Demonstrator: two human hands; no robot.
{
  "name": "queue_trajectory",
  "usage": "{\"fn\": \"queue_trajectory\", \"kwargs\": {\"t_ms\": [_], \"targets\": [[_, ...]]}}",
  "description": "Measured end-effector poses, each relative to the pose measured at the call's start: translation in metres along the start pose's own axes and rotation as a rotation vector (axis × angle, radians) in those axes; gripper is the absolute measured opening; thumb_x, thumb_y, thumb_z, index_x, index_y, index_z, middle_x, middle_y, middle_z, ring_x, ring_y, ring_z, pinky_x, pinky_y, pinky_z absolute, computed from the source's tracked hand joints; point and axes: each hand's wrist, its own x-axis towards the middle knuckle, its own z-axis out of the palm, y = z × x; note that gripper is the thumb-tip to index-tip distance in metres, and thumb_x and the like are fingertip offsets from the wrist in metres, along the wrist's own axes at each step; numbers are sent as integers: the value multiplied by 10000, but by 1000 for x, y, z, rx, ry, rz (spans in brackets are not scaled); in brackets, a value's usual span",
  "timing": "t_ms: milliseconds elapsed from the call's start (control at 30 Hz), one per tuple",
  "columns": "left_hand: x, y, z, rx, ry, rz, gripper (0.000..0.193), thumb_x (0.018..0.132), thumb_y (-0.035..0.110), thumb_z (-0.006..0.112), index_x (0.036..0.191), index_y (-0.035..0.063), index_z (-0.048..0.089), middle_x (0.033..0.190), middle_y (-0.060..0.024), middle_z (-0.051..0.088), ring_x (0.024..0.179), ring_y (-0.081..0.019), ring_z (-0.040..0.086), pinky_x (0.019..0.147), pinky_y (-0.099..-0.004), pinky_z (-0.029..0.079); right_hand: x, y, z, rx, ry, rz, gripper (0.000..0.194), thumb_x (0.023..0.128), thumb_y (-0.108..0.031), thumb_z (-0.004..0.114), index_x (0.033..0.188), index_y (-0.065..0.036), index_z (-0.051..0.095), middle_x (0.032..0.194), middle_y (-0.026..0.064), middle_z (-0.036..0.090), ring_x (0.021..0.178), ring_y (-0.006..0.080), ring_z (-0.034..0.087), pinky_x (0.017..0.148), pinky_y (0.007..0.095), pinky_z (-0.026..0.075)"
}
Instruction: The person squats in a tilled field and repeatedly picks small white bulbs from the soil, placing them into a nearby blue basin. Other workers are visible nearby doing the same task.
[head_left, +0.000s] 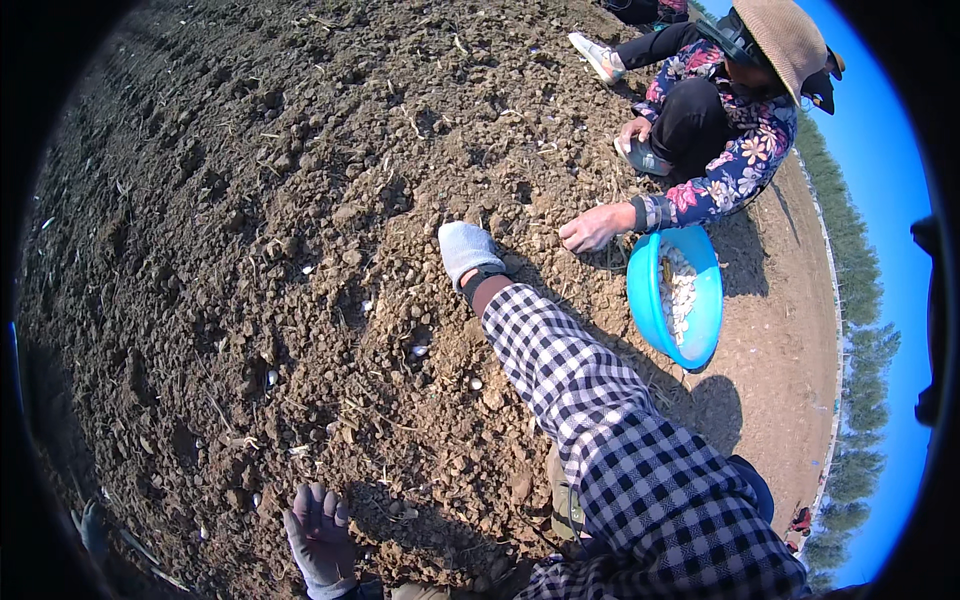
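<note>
My right hand (466, 250), in a pale knitted glove below a checkered sleeve, is over the loose soil near the middle of the view. Its back faces me and its fingertips are hidden, so what it may hold does not show. My left hand (322, 534), also gloved, is at the bottom left, palm up with nothing visible in it. Small white pieces, clove-like, lie in hollows of the soil (420, 350), (271, 377) between my hands. A blue plastic basin (646, 300) to the right holds many pale pieces (679, 289) of that kind.
Beside the basin crouches a person in a straw hat (784, 37) and floral sleeves, one bare hand (596, 227) low over the soil near my right hand. My shoe (564, 499) stands under my sleeve. Another person's dark-clothed leg shows at the top. Trees (855, 360) line the field's edge.
</note>
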Motion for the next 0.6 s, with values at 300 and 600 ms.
{"fn": "queue_trajectory", "kwargs": {"t_ms": [300,600], "targets": [[-19,43,-13,-60,42,113,518,1061,436,392,1354,40,554,1273,-135,647,1085,-253,667,960,-396,548,-49,35,-72,277,-25,-157,243,942,-189,523,1106,-46,632,1076,229,674,1047,384,650,881,454,524],[-51,150,21,240,-247,319,478,1046,405,470,1354,46,533,1168,-32,600,975,-136,559,871,-268,478,-117,167,-167,1206,-166,83,225,1038,-276,507,1111,-92,615,842,-7,645,652,84,608,544,238,509]]}}
